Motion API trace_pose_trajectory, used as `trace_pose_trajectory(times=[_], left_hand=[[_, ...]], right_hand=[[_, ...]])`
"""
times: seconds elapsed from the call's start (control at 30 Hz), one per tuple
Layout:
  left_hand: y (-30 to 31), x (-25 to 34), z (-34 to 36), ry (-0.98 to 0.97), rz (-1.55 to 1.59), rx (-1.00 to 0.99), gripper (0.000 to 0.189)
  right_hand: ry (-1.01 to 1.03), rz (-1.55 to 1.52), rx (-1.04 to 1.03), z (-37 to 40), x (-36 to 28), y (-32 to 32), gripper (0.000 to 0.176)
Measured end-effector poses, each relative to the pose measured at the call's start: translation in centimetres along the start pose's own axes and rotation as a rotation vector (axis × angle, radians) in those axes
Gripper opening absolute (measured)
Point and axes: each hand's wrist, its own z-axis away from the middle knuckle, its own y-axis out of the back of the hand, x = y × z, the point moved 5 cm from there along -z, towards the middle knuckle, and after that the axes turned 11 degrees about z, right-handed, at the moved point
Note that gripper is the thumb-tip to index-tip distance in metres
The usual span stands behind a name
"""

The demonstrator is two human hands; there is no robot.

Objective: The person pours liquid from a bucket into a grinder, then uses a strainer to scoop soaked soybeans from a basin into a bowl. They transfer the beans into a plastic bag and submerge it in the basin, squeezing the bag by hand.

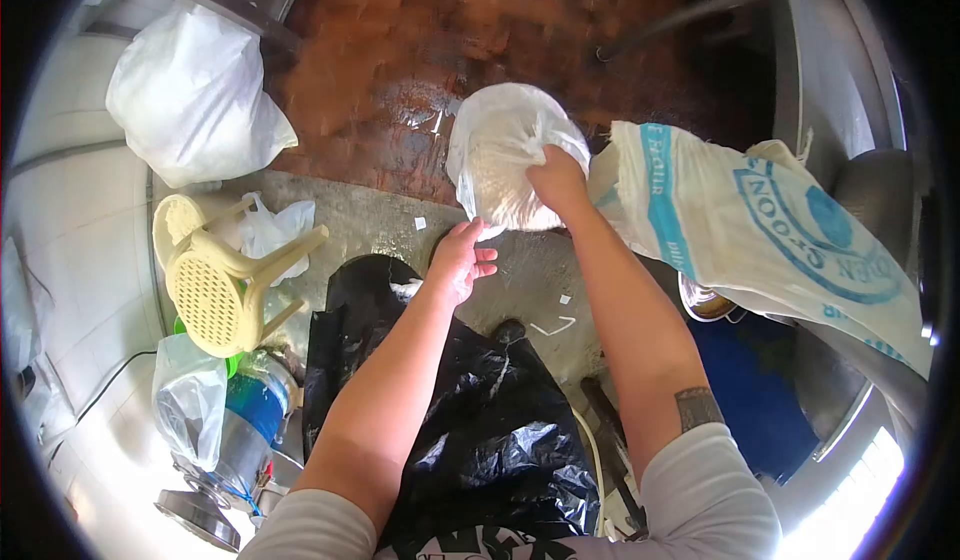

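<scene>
A clear plastic bag (505,165) with pale, lumpy contents hangs in front of me near the middle of the view. My right hand (560,182) is closed on its gathered upper part. At its lower left edge, my left hand (463,260) pinches a bit of the plastic between thumb and forefinger, with the other fingers loosely spread. Just right of the bag lies a large white woven sack (760,230) with blue print. Black plastic (470,410) covers my lap and legs.
At the left are a cream plastic chair (215,290), a stuffed white bag (195,95) and a metal container with a blue band (255,405). Reddish-brown flooring (360,90) meets grey concrete (400,200). A blue surface (745,390) lies at lower right.
</scene>
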Motion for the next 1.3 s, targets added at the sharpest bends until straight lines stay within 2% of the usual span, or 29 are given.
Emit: trace_pose_trajectory(times=[0.03,0.1,0.17,0.23,0.27,0.3,0.33,0.37,0.43,0.47,0.53,0.57,0.6,0.63,0.67,0.7,0.77,0.83,0.97,1.03,1.1,1.23,1.27,1.3], left_hand=[[-0.2,0.0,-0.3,-0.004,-0.001,-0.008,0.039],[-0.3,-0.1,-0.8,0.045,0.081,0.023,0.048],[-1.0,0.5,0.0,0.05,0.093,0.052,0.054],[-0.6,1.2,0.9,-0.042,0.14,0.089,0.065],[0.4,1.1,0.4,-0.069,0.138,0.106,0.073],[0.6,1.6,1.3,-0.07,0.051,0.17,0.078],[0.4,2.1,2.4,-0.037,-0.011,0.099,0.077],[0.2,2.3,3.7,-0.005,-0.081,0.025,0.076],[-1.9,3.3,9.4,0.018,-0.104,-0.099,0.071],[-3.1,4.0,12.7,0.032,-0.058,-0.117,0.069],[-5.6,4.3,19.1,0.095,-0.058,-0.165,0.082],[-6.7,4.0,21.9,0.161,-0.056,-0.302,0.088],[-7.2,3.4,24.2,0.214,-0.149,-0.313,0.091],[-8.4,2.7,26.9,0.19,-0.285,-0.307,0.09],[-9.2,1.3,29.1,0.188,-0.387,-0.286,0.085],[-10.3,-0.4,31.2,0.197,-0.437,-0.322,0.077],[-13.3,-4.2,35.6,0.196,-0.542,-0.4,0.072],[-16.5,-8.7,39.0,0.24,-0.534,-0.508,0.069],[-23.7,-16.7,44.3,0.246,-0.598,-0.782,0.062],[-28.4,-18.8,47.5,0.097,-0.805,-0.896,0.056],[-33.4,-19.2,51.1,-0.175,-1.069,-0.992,0.056],[-40.4,-19.6,53.4,-0.464,-1.123,-1.111,0.055],[-42.1,-19.5,54.0,-0.471,-1.127,-1.113,0.055],[-43.9,-19.2,54.8,-0.584,-1.172,-1.158,0.05]], right_hand=[[0.0,0.002,0.009,1.1,-0.2,1.3,0.051],[-0.116,-0.229,-0.06,4.4,0.1,3.2,0.051],[-0.085,-0.103,0.083,8.4,0.4,3.8,0.049],[-0.192,-0.31,0.18,13.6,0.1,6.5,0.049],[-0.193,-0.308,0.198,15.5,-0.4,8.8,0.049],[-0.2,-0.454,0.104,17.4,-0.9,10.9,0.049],[-0.202,-0.602,0.013,19.2,-1.3,12.2,0.049],[-0.189,-0.718,0.012,21.3,-1.7,12.6,0.047],[-0.168,-0.528,-0.03,25.5,-2.9,15.3,0.042],[-0.177,-0.68,-0.017,27.6,-3.2,15.7,0.043],[-0.233,-0.964,-0.034,31.7,-1.5,14.2,0.037],[-0.276,-1.101,-0.028,34.2,-0.8,14.4,0.033],[-0.311,-1.208,-0.036,37.1,-0.6,15.6,0.032],[-0.341,-1.291,-0.08,39.7,0.7,15.3,0.039],[-0.366,-1.331,-0.087,43.1,1.2,16.9,0.039],[-0.378,-1.436,-0.06,46.4,1.9,17.7,0.04],[-0.432,-1.547,-0.012,53.1,4.0,20.1,0.043],[-0.398,-1.705,0.089,59.2,6.5,22.8,0.045],[-0.33,-1.794,0.391,69.4,11.3,29.3,0.049],[-0.281,-1.787,0.602,73.0,12.8,33.6,0.049],[-0.204,-1.736,0.842,75.1,15.7,36.3,0.05],[-0.051,-1.694,1.16,75.3,19.6,43.7,0.048],[-0.014,-1.628,1.189,74.4,20.9,45.4,0.046],[0.017,-1.563,1.216,73.3,22.3,46.8,0.044]])
